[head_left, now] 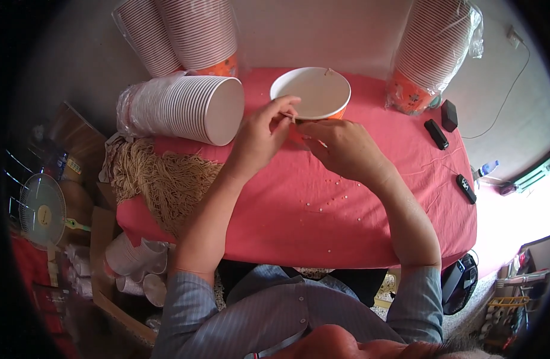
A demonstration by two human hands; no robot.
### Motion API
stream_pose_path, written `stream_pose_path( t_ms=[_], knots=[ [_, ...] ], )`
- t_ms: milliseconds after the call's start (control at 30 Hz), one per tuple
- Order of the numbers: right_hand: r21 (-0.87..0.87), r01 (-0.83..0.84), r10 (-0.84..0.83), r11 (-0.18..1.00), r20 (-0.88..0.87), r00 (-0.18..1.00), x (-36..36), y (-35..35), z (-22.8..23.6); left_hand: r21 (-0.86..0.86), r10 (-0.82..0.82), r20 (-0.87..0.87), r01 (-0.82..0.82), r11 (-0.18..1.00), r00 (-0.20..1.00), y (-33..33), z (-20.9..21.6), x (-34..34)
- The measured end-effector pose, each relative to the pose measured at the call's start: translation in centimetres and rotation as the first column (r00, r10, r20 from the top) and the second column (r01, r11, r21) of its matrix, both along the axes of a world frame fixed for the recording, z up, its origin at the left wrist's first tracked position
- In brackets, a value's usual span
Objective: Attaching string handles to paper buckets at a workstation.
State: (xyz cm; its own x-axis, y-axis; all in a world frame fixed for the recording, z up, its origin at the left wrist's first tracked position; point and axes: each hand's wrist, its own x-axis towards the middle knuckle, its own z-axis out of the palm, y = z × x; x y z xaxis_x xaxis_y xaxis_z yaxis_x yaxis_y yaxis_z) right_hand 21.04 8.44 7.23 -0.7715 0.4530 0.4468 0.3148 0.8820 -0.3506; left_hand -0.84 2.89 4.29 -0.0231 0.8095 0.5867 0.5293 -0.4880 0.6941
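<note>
A white paper bucket (314, 90) with an orange outside stands upright on the red tablecloth, its open mouth facing up. A small bit of tan cord (329, 71) shows at its far rim. My left hand (266, 131) is at the near rim, thumb and fingers pinched together on something thin that I cannot make out. Beside it, my right hand (344, 146) has its fingers bent closed in front of the bucket, and what they hold is hidden. The fingertips of both hands nearly meet. Left of my left forearm lies a heap of tan cords (173, 176).
A wrapped stack of buckets (173, 107) lies on its side at left. Upright stacks (197, 36) stand behind it, another wrapped stack (427, 57) at far right. Small dots (329, 203) lie scattered on the red tablecloth (275, 221). Black devices (436, 134) sit near the right edge.
</note>
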Motion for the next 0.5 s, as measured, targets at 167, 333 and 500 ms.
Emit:
stream_pose_path(
  t_ms=[167,333,500],
  knots=[
    [-0.01,0.003,-0.003,1.0,-0.033,0.999,-0.1,1.6,-1.6,0.084,-0.016,-0.13,0.027,0.996,0.991,0.1,0.0,0.1],
    [-0.111,0.028,-0.032,0.993,-0.027,0.999,-0.5,1.6,-1.7,0.153,0.08,-0.221,-0.047,0.987,0.972,0.5,-0.9,-1.3],
    [-0.027,0.053,-0.052,0.998,0.05,0.997,-1.2,0.9,-2.9,0.071,0.0,-0.185,0.014,0.997,0.983,0.0,-0.1,-0.6]
  ],
)
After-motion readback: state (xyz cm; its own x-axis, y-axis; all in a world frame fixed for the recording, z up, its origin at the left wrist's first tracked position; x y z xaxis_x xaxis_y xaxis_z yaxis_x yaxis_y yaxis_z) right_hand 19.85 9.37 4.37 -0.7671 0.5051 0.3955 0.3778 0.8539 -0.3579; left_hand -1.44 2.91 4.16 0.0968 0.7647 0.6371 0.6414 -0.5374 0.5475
